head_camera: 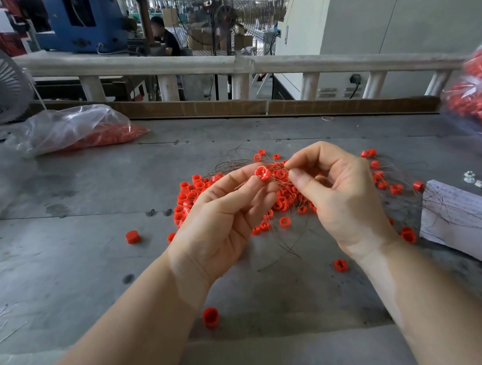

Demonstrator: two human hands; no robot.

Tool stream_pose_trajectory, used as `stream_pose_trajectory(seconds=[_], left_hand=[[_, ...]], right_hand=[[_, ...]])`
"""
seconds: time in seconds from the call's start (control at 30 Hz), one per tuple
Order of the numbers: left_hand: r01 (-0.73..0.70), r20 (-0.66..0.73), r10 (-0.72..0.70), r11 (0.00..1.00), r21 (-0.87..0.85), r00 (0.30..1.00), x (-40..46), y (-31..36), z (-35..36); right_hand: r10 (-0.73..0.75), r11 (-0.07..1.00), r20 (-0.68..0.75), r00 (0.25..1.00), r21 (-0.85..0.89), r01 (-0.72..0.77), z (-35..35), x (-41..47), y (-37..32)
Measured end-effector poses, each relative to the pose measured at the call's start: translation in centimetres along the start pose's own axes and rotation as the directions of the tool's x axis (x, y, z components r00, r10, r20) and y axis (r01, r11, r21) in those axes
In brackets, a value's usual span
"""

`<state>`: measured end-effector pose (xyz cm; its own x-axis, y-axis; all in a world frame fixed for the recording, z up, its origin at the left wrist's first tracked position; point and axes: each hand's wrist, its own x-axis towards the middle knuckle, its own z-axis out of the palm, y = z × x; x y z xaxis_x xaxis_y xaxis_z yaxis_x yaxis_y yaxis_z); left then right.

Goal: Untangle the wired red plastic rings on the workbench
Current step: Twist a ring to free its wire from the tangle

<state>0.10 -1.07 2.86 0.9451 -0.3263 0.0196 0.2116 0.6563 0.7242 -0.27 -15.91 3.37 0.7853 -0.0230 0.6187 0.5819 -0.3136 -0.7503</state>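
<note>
left hand (222, 215): held above the middle of the worktop (83, 203), thumb and forefinger pinching one red ring (262, 174) by its outer wall, open face turned toward the camera
right hand (336, 194): just beside the left, thumb and forefinger tips closed together on the thin wire (285, 176) right next to that ring; the other fingers are curled loosely, holding nothing that i can see
ring pile (284, 198): red rings strung and snarled in wire, lying at the worktop's middle under and behind both hands, with strays scattered toward the near edge and the right edge
loose wires (288, 246): fine dark strands trailing out of the pile toward the near edge and over the paper sheet (470, 213) at the right edge
how the rings likely handle: small, light, rigid plastic; smooth, so probably a bit slippery; a pinch across the rim looks surest, and they seem unlikely to break
how the wire likely handles: very thin, springy, kinks easily, may snap or cut into skin if yanked; best held close to the ring and eased through the hole, not pulled from far off
risk: tugging one strand will probably drag the whole light pile along and tighten the knots
bags (80, 133): clear plastic bags of red parts at the far left corner and the right edge, well apart from the hands
</note>
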Motion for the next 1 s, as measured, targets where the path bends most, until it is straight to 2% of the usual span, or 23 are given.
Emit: stream_pose_trajectory(seconds=[0.53, 0.8, 1.0], left_hand=[[-0.035, -0.061, 0.042, 0.993, 0.116, 0.997, 0.09, -0.20, 0.01], [-0.040, -0.097, 0.052, 0.992, 0.117, 0.994, 0.16, -0.31, 0.01], [-0.107, -0.066, 0.130, 0.957, 0.271, 0.989, 0.21, -0.80, -0.24]], right_hand=[[0.010, 1.000, 0.028, 1.000, -0.006, -0.010, 0.08, -0.01, -0.03], [0.028, 0.999, 0.049, 0.998, -0.031, -0.026, 0.12, -0.04, 0.18], [0.018, 0.999, 0.052, 0.999, -0.050, -0.015, 0.18, -0.09, 0.21]])
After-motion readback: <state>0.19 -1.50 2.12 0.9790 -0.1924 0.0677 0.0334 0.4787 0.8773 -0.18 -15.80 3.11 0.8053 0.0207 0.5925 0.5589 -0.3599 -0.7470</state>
